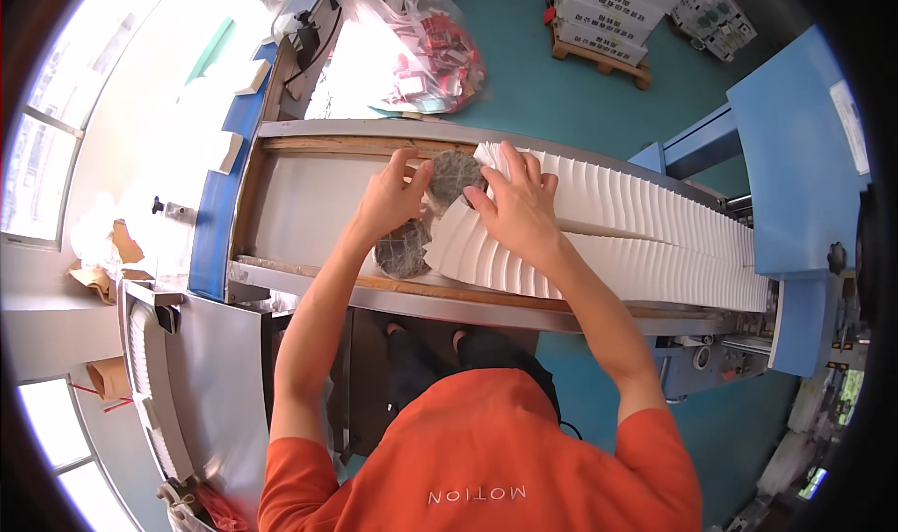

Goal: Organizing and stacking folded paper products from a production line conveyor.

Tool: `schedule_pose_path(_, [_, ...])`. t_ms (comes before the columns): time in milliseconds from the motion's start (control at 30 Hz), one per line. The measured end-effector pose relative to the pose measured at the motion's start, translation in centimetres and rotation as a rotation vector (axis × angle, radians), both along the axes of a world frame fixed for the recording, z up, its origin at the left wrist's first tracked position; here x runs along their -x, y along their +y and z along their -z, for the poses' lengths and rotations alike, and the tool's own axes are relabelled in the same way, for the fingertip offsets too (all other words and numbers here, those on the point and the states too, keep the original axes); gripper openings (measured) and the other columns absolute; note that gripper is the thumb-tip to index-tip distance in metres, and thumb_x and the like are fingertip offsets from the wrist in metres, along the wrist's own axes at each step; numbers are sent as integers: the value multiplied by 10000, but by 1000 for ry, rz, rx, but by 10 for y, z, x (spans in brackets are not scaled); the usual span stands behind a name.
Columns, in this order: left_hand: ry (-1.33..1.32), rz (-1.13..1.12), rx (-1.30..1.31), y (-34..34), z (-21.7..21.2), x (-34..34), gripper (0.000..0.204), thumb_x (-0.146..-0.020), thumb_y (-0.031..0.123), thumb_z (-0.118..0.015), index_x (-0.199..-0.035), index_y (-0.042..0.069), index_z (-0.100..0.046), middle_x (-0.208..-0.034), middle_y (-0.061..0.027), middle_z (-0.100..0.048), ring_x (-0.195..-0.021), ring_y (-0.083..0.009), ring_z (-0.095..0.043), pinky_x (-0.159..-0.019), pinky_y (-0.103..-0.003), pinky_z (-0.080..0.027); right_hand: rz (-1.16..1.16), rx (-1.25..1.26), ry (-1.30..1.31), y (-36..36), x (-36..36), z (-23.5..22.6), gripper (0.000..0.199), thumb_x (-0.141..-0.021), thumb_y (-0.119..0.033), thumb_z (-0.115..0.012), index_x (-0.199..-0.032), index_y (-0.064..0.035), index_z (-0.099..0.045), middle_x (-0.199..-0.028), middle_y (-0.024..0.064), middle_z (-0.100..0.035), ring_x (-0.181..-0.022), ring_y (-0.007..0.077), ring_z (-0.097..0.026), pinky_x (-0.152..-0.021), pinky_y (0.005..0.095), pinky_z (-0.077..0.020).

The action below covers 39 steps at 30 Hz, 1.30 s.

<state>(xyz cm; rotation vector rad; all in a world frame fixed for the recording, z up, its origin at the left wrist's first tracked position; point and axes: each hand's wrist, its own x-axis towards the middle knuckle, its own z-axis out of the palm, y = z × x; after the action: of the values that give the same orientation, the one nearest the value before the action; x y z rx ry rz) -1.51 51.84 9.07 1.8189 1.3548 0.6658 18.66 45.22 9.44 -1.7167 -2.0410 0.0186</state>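
Our left hand and right hand grip the grey block near the desk's far edge, probably bracing white sheets.

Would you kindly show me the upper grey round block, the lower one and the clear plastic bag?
Upper grey round block (456, 176): head view, middle of its top.
Lower grey round block (401, 249): head view, middle of its top.
Clear plastic bag (426, 55): head view, its bulging middle.
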Motion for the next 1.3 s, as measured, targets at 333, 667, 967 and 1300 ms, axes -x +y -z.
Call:
schedule_pose_path(333, [301, -112, -572, -99, 23, 6, 293, -869, 315, -614, -1057, 96, -658, -1352, -88, -546, -1344, -336, -389, -1086, -469, -212, 763, -396, 36, -151, -131, -4, 366, -884, -182, -664, -1189, -12, -551, -1121, 156, -522, -1050, 345, -490, -871, 473, -399])
schedule_pose_path(667, [65, -169, 261, -112, 3, 1, 374, -966, 348, -602, -938, -23, -628, -987, -109, -657, -855, -156, -594, -743, -287, -460, 1125, -314, -137, -195, -214, 32, 368, -909, -315, -624, -1150, -38, -597, -1103, 134, -520, -1034, 347, -477, -789, 501, -398])
schedule_pose_path(967, [-452, -133, 750, -75, 17, 17, 699, -961, 499, -544, -1417, -9, -396, -1347, -109, -515, -1243, -195, -479, -1049, -324, -359, 951, -341, -198, -203, -229, 32, 248, -912, -277, -615, -1050, -72, -639, -1090, 105, -530, -1012, 325, -479, -775, 479, -408])
schedule_pose_path(1300, [-366, -133, 663, -71, 1, 60, 597, -951, 467, -580, -1381, 69, -463, -1274, -97, -554, -1164, -194, -523, -996, -347, -401, 661, -202, 164, -188, -169, 20, 233, -890, -270, -657, -945, -60, -572, -1160, 136, -530, -1092, 354, -499, -878, 472, -401])
